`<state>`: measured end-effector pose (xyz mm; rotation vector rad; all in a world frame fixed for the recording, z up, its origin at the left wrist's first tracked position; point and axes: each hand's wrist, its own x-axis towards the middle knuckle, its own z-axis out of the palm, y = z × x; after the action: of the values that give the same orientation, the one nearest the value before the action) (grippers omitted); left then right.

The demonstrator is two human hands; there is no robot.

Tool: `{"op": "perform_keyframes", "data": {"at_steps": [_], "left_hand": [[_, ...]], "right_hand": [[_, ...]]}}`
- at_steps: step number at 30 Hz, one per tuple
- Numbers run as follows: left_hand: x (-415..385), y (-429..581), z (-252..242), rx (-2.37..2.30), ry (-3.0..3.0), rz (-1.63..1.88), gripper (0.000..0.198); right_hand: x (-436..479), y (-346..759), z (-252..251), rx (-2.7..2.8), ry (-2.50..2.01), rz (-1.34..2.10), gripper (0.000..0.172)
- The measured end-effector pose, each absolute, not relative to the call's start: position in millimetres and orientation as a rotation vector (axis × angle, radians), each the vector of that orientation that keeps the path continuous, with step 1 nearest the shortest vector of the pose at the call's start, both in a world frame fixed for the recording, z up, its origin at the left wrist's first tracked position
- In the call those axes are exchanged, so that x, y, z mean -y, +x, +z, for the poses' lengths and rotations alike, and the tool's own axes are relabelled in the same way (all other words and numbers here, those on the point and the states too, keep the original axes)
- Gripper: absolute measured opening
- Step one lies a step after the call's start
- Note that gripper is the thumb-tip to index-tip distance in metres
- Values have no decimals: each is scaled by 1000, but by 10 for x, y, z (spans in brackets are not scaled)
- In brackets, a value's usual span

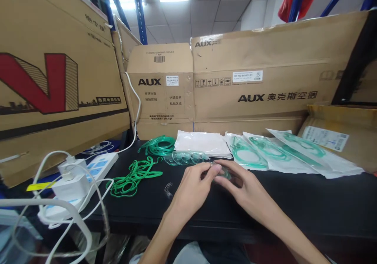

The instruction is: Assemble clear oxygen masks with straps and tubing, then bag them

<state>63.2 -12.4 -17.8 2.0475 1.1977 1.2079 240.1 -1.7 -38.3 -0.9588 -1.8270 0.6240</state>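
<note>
My left hand [198, 185] is closed, thumb and fingers pinching the near edge of a clear, greenish plastic mask [226, 173]. Around the other side of that mask curls my right hand [241, 185], its thumb and fingers gripping it. My fingers cover most of the mask, and any small part at the pinch is too hidden to name. Just beyond my hands lies a row of nested clear masks [185, 158]. Left of my left hand are a few thin silvery strips [168, 190] and a loose pile of green elastic cords [135, 176]. Coiled green tubing [160, 145] sits behind them.
A stack of white sheets or bags [203, 143] lies at the back of the black table [282, 205]. Several packs with green tubing [250, 154] fan out to the right. A power strip [101, 167] with white cables is at left. Cardboard boxes [250, 87] wall the back.
</note>
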Motion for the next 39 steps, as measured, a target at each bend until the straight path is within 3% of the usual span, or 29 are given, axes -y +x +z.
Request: {"op": "perform_keyframes", "data": {"at_steps": [5, 16, 25, 31, 39], "left_hand": [[107, 530, -165, -1038, 2052, 1173, 43], [-4, 466, -208, -819, 1595, 1038, 30], [-2, 500, -274, -1091, 1852, 999, 26], [-27, 593, -346, -1073, 1757, 1258, 26], [-63, 599, -371, -1068, 1903, 1291, 19]], "right_hand": [[-54, 2468, -388, 1730, -900, 1016, 49], [-20, 2624, -271, 1805, -1075, 823, 47], [-28, 2581, -308, 1882, -1001, 879, 38], [-96, 2567, -369, 1777, -1011, 818, 37], [-93, 2534, -403, 1709, -989, 817, 43]]}}
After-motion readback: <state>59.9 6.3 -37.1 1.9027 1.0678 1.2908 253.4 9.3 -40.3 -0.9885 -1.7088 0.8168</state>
